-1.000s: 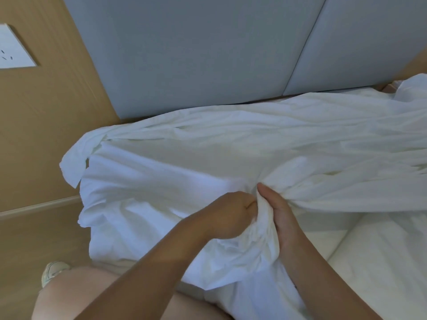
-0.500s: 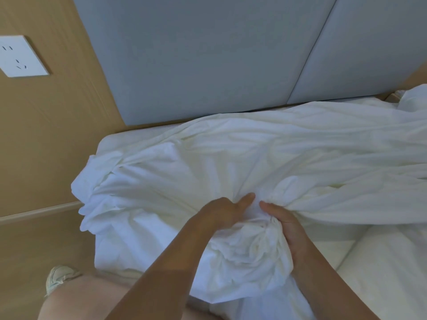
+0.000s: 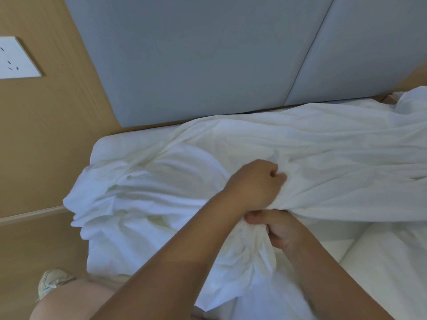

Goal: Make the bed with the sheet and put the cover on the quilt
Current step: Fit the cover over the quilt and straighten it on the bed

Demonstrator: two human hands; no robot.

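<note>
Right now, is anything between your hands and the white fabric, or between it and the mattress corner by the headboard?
Nothing visible. The left hand and right hand both grip the bunched white fabric directly. The mattress corner below the grey headboard shows bare, with only the fabric's own folds beside it.

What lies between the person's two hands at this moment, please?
A gathered bunch of white fabric lies there. The left hand grips it on the headboard side and the right hand nearer the person, as the head view shows.
</note>
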